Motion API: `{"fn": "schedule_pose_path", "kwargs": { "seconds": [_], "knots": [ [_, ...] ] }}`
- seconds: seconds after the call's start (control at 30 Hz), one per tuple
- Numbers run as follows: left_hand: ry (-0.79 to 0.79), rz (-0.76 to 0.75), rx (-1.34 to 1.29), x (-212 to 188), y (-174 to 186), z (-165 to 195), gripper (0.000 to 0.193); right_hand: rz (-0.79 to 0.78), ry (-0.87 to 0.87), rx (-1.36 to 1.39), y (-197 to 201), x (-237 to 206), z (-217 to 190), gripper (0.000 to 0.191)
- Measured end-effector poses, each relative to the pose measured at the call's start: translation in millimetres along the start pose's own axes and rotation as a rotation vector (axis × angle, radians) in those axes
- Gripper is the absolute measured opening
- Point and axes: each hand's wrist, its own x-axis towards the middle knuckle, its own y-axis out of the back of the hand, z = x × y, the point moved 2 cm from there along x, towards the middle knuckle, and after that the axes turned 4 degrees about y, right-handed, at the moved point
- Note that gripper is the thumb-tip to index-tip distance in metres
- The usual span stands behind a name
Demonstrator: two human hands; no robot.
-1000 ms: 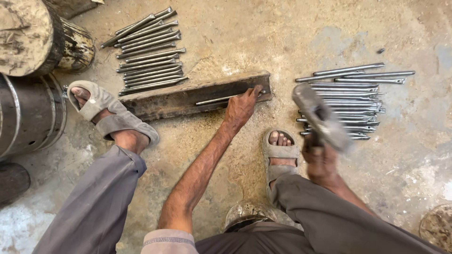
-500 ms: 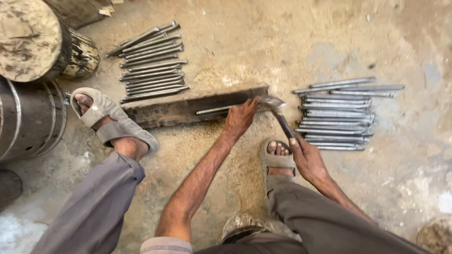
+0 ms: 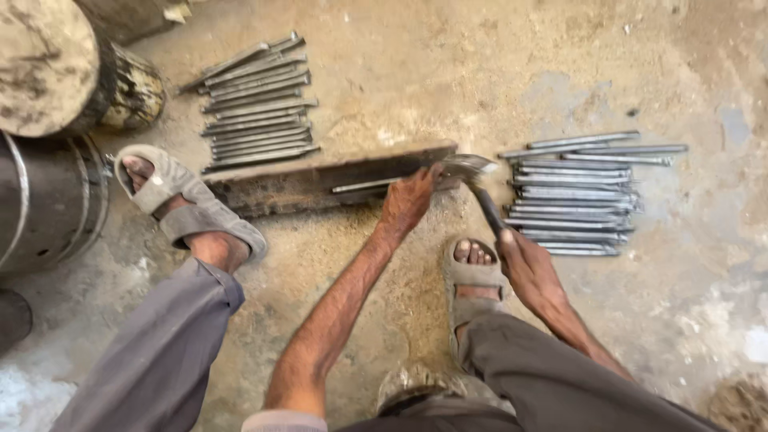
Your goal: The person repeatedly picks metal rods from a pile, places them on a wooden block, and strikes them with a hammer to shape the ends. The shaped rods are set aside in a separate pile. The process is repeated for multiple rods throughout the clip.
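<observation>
Head view: a thin rod [image 3: 376, 185] is laid along a dark iron bar [image 3: 320, 180] on the floor [image 3: 384, 80], and its right end is pinned down by the left hand [image 3: 408, 200], whose grip is closed over it. A hammer [image 3: 472, 180] is held by the right hand [image 3: 524, 260]; that grip is wrapped fully around the handle, and the head is seen low, just beside the left fingers. For a good blow, the rod should be kept flat on the bar and the fingers kept back from the struck end. One pile of rods [image 3: 256, 100] is laid beyond the bar to the left, another pile [image 3: 576, 196] to the right. Both sandalled feet are set near the bar.
</observation>
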Motion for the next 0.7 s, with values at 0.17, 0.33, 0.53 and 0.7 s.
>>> {"fn": "schedule_pose_path", "kwargs": {
  "seconds": [0.17,0.33,0.53,0.7],
  "knots": [
    [0.003,-0.008,0.105,-1,-1,-1,0.051,0.229,0.304,0.665,4,-24,-6,0.05],
    [-0.032,0.138,0.027,2,4,1,0.061,0.156,0.089,-0.01,-13,0,-18,0.061],
    [0.034,-0.007,0.025,-4,5,0,0.046,0.187,-0.007,0.408,13,-21,-2,0.056],
    [0.029,0.005,-0.025,0,4,3,0.047,0.186,-0.067,1.187,-16,-3,18,0.028]
  ]
}}
